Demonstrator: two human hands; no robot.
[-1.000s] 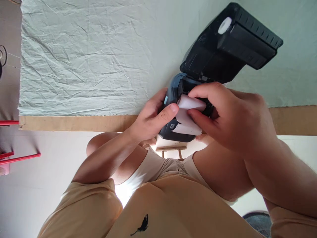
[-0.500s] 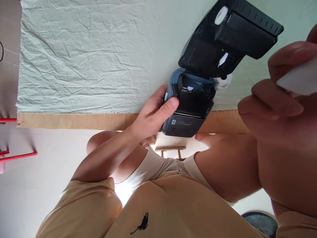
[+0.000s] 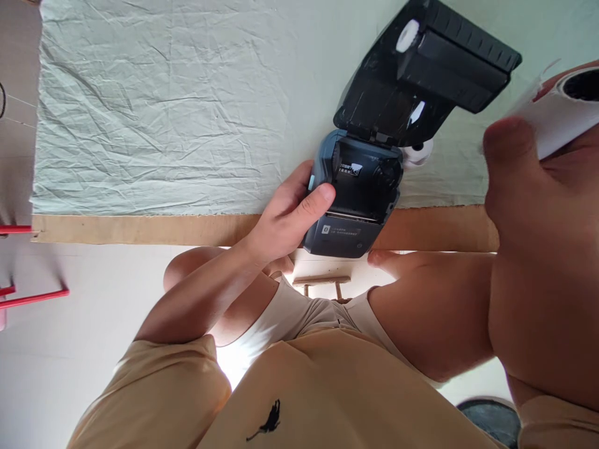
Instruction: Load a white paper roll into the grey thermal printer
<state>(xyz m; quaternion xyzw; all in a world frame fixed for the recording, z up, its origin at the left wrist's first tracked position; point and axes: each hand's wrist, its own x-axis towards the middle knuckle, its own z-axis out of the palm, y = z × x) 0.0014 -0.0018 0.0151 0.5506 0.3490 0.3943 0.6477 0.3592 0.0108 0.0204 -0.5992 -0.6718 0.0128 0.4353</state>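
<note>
The table (image 3: 140,125) extends beyond both hands. The printer (image 3: 344,240) is at the near edge; the left hand (image 3: 287,218) grasps its side, thumb on top. The lid (image 3: 388,112) stands open, beyond the left hand and toward the right. The right hand (image 3: 538,187) has moved away from the bay (image 3: 360,196) and is now well apart from it, holding the roll (image 3: 559,125) with the hollow core exposed. The paper therefore appears to be out of the printer, leaving the bay accessible. A second roll (image 3: 425,154) rests between the hands, just beside the printer. The label (image 3: 355,169) inside the bay is now uncovered.
</note>
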